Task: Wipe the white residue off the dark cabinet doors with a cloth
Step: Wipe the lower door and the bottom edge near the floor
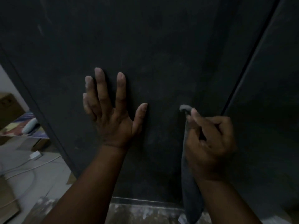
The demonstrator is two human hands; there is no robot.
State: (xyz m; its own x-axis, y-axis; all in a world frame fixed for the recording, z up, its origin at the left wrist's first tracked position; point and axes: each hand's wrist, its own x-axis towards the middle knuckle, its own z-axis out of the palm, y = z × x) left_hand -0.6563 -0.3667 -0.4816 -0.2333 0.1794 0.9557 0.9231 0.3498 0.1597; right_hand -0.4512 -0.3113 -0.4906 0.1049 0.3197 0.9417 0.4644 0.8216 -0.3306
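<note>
Most of the view is filled by a dark cabinet door (161,46), seen close and from above; a second door (267,110) is separated from it on the right by a narrow vertical gap. Faint pale streaks of white residue (39,29) can be made out near the upper left of the main door, and dull smudges lower down, though in the dim light it cannot be told how much of the surface is yet to be cleaned.

The left hand (111,109) is laid flat on the door with its fingers spread wide and straight, probably so that the panel is steadied against the rubbing. Pale dust is seen on its fingertips (98,72).

The cloth (189,175), a grey strip, is pinched by the right hand (208,139) between thumb and curled fingers. A small bunched tip of it is pressed to the door just above the thumb, which suggests that a single spot is being worked rather than a broad sweep made. The rest of the cloth hangs down past the wrist and is cut off at the bottom edge.

At the left, a pale floor (24,167) with cables, a white adapter (34,155) and cardboard boxes (9,104) is glimpsed, blurred.
</note>
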